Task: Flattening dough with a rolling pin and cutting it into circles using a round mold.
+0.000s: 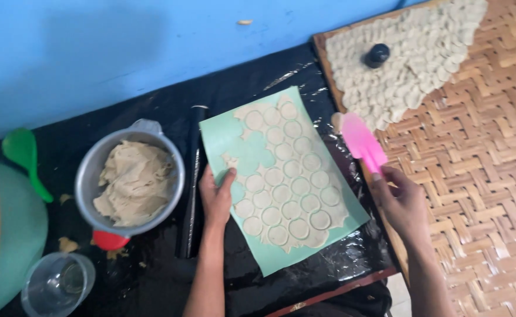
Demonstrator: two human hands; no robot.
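A pale green mat lies on black plastic sheeting and carries a thin sheet of dough cut into several rounds. My left hand rests flat on the mat's left edge, fingers spread, touching the dough scraps. To the right, my right hand holds a pink spatula by its handle, its blade pointing up over the mat's right edge.
A metal pot of dough sits left of the mat, a black rolling pin between them. A woven bamboo tray at right holds several cut dough pieces and a small dark object. A clear cup, green container.
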